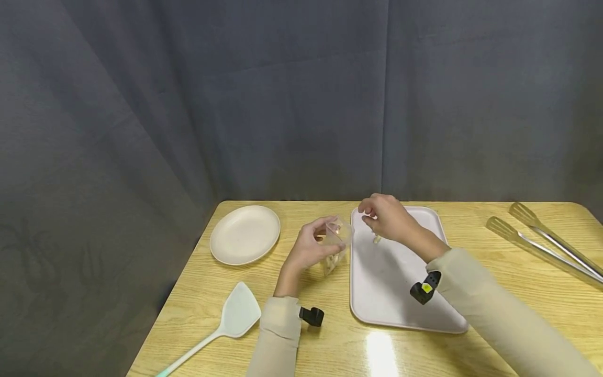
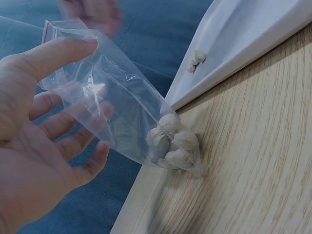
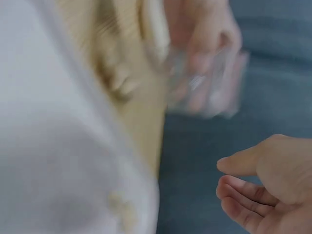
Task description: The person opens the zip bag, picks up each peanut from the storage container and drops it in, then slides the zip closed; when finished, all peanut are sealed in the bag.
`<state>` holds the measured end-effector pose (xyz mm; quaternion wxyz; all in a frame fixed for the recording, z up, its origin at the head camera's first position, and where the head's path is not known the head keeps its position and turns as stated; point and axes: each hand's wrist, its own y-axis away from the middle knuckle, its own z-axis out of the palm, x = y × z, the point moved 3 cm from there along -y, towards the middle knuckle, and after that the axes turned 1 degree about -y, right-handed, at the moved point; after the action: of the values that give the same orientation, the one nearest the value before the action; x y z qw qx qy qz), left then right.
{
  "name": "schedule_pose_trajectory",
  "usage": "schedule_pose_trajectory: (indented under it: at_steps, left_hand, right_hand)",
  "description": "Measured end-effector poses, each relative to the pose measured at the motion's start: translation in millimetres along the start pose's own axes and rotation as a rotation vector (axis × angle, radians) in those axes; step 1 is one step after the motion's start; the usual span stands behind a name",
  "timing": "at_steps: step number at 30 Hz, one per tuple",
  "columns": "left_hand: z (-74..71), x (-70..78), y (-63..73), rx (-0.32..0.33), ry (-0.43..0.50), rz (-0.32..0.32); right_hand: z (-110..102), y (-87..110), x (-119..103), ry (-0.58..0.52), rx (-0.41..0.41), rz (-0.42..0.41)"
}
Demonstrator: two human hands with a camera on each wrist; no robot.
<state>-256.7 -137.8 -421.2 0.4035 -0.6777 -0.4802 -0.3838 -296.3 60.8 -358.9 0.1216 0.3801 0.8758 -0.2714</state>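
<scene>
My left hand (image 1: 308, 247) holds a clear zip bag (image 2: 129, 114) near its mouth, thumb on one side and fingers on the other. Several pale, rounded, knobbly pieces (image 2: 176, 141) are gathered in the bag's bottom corner. The bag hangs beside the left edge of a white tray (image 1: 395, 293). Over the tray's far left part is my right hand (image 1: 387, 219); its fingers are loosely bent with nothing between thumb and fingertips in the right wrist view. Below it, a small pale lump (image 1: 376, 239) lies on the tray near the left rim.
A round cream plate (image 1: 245, 234) sits at the back left of the wooden table. In front of it lies a pale spatula (image 1: 240, 310). Metal tongs (image 1: 551, 246) lie at the right. A dark curtain (image 1: 301, 104) hangs behind the table.
</scene>
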Motion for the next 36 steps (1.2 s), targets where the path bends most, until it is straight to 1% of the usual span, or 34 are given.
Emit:
schedule_pose_trajectory:
  at_steps: [2, 6, 8, 9, 13, 15, 19, 23, 26, 28, 30, 32, 36]
  left_hand:
    - [-0.1, 0.1, -0.2, -0.003, 0.005, -0.009]
    - [-3.4, 23.1, 8.2, -0.024, 0.023, -0.021]
    - [-5.0, 34.6, 12.4, -0.034, 0.034, -0.031]
    - [-5.9, 40.2, 14.8, -0.037, 0.039, -0.027]
    - [-5.8, 40.6, 15.2, -0.036, 0.048, -0.022]
    - [-5.8, 40.6, 15.2, -0.033, 0.044, -0.02]
    - [-5.6, 38.2, 13.9, -0.036, 0.04, -0.028]
    - [-2.8, 20.2, 6.5, -0.033, 0.037, -0.033]
    - [-0.2, 5.2, 0.8, -0.028, 0.036, -0.033]
    - [0.6, 1.0, 0.0, -0.02, 0.036, -0.033]
    - [0.9, -1.3, -0.7, -0.013, 0.038, -0.026]
    - [0.8, -2.6, -0.8, -0.006, 0.038, -0.022]
    - [-0.5, -1.3, -0.8, -0.009, 0.025, -0.019]
  right_hand:
    - [7, 3.7, 15, 0.017, -0.044, 0.02]
    - [27, 13.9, 39, 0.025, -0.12, -0.01]
    - [37, 19.1, 46, 0.042, -0.143, -0.029]
    - [40, 21.3, 48, 0.056, -0.15, -0.036]
    - [48, 24.7, 50, 0.134, -0.166, -0.046]
    - [49, 24.1, 50, 0.154, -0.166, -0.037]
    - [51, 24.2, 52, 0.157, -0.168, -0.006]
    - [50, 26.5, 56, 0.146, -0.163, 0.008]
    - [44, 26.8, 56, 0.128, -0.143, 0.005]
    - [38, 24.2, 52, 0.117, -0.127, -0.003]
    - [28, 18.6, 45, 0.11, -0.102, -0.028]
    - [18, 11.1, 34, 0.1, -0.085, -0.051]
    - [-3, -2.6, 0, 0.053, -0.033, -0.09]
